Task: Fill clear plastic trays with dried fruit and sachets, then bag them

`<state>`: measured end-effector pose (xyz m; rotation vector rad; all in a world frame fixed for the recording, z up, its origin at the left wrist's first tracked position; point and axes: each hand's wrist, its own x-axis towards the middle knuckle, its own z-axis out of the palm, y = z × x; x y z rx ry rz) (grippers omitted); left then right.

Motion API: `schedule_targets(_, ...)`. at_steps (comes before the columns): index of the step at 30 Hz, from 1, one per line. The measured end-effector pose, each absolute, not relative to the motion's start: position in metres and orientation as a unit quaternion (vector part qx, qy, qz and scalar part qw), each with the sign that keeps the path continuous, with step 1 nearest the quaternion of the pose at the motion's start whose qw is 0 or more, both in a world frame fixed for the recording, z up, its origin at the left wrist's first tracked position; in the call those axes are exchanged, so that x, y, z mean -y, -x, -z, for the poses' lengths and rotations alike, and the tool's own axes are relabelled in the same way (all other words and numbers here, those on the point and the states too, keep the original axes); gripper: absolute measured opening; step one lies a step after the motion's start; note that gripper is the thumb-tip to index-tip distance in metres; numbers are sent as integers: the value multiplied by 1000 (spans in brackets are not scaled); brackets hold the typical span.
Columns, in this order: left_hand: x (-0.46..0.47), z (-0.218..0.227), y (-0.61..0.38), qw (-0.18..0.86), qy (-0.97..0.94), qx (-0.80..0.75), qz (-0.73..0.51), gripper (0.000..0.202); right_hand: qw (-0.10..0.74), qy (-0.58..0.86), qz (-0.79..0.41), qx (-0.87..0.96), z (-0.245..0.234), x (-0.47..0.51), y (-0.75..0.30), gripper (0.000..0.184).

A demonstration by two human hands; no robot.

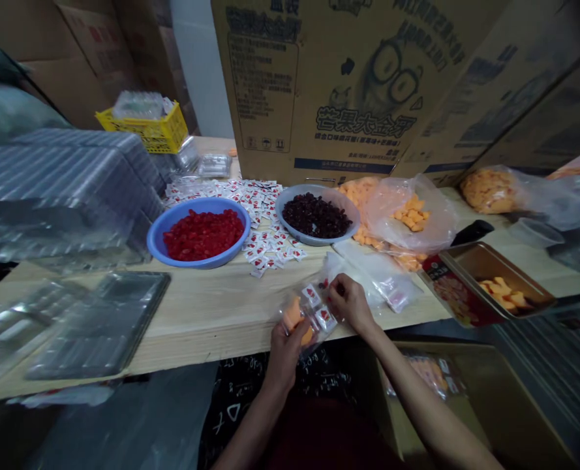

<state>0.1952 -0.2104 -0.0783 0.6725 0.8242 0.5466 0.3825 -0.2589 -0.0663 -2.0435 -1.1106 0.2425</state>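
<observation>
The left hand (pixel 284 349) grips a clear pack (pixel 309 314) from beneath at the table's (pixel 211 313) near edge, and the right hand (pixel 349 304) pinches its top corner. It already holds orange pieces and two sachets but looks unsealed. At ten o'clock sits a blue bowl (pixel 155 238) of red pieces, at twelve a grey bowl (pixel 280 209) of dark ones, both heaped. A filled pack (pixel 431 375) lies at four o'clock, so much seems left.

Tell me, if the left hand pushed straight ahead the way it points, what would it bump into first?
The clear bag of orange pieces and sachets that the left hand grips. Past that comes bare table, then probably the grey bowl of dark dried fruit, though depth is hard to judge.
</observation>
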Motion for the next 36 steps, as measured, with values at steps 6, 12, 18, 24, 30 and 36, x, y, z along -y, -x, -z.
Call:
schedule_targets(6, 211, 79, -211, 841, -306, -364, -256, 46, 361, 803, -97, 465, 70, 270, -359, 12)
schedule_targets(12, 215, 74, -234, 849, -330, -335, -242, 46, 341, 795, -49, 499, 65, 280, -357, 12)
schedule_targets(18, 219, 67, -235, 856, -308, -362, -204, 50, 269, 840, 11, 471, 65, 301, -359, 10)
schedule_targets(24, 229, 64, -248, 835, -345, -350, -246, 35, 317, 781, -13, 539, 56, 298, -331, 23)
schedule_targets(30, 216, 53, -245, 874, -368, -269, -166, 47, 390, 787, -33, 476, 54, 305, -353, 19)
schedule_targets(36, 193, 62, -237, 813, -498, -273, -125, 33, 413, 768, -26, 489, 46, 309, -371, 18)
